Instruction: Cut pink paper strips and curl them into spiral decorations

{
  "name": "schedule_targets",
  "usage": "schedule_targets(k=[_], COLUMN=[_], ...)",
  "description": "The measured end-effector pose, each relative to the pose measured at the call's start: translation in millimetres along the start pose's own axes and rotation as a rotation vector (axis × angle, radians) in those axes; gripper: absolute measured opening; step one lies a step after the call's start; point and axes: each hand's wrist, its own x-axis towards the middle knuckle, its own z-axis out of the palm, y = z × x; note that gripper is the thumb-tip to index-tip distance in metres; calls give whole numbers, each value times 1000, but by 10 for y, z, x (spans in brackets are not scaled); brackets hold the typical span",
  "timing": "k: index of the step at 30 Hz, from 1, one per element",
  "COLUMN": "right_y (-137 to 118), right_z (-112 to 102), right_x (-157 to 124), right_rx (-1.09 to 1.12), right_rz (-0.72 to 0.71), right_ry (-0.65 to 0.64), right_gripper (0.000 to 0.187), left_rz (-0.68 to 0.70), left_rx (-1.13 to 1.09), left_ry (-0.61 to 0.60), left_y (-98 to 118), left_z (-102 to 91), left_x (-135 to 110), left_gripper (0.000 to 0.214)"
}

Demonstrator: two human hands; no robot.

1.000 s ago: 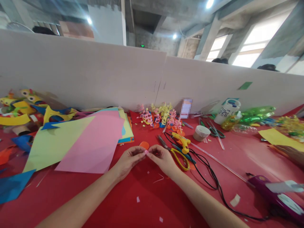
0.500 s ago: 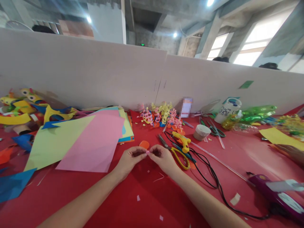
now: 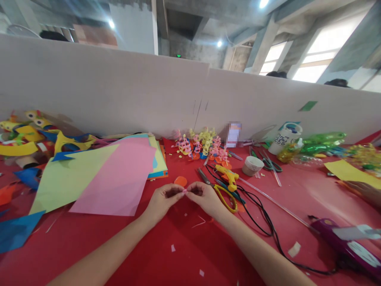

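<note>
My left hand [image 3: 163, 200] and my right hand [image 3: 205, 197] meet fingertip to fingertip above the red table [image 3: 184, 250]. Both pinch a tiny pink paper piece [image 3: 184, 191] between thumb and fingers. An orange paper disc [image 3: 180, 181] lies just behind the hands. Yellow-handled scissors [image 3: 222, 192] rest right of my right hand. A pink paper sheet [image 3: 119, 178] lies on the table to the left of my left hand.
A yellow glue gun [image 3: 228, 175] with a black cord [image 3: 268, 230], a purple glue gun [image 3: 345, 246], curled paper figures [image 3: 202, 145], a small cup [image 3: 252, 166], a white bottle [image 3: 284, 139] and coloured paper scraps [image 3: 32, 139] lie around. A grey partition [image 3: 119, 91] stands behind.
The hands stay pinched together on the pink piece, with only slight finger movement; the view has shifted a little.
</note>
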Motion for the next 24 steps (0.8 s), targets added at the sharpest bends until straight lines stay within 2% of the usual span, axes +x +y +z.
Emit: schedule_targets(k=[7, 15, 19, 24], right_y=[25, 26, 34, 24], right_z=[25, -26, -18, 12], right_x=[5, 29, 32, 1], right_rx=[32, 107, 78, -25], right_rz=[-51, 5, 8, -68], right_ry=[32, -53, -16, 30], right_gripper=[16, 13, 13, 10], left_rz=[36, 19, 14, 33], left_rx=[39, 40, 30, 22], left_ry=[-12, -1, -8, -22], left_y=[-50, -33, -49, -53], left_z=[-17, -12, -15, -12], left_x=[19, 15, 20, 15], left_gripper=[12, 14, 15, 14])
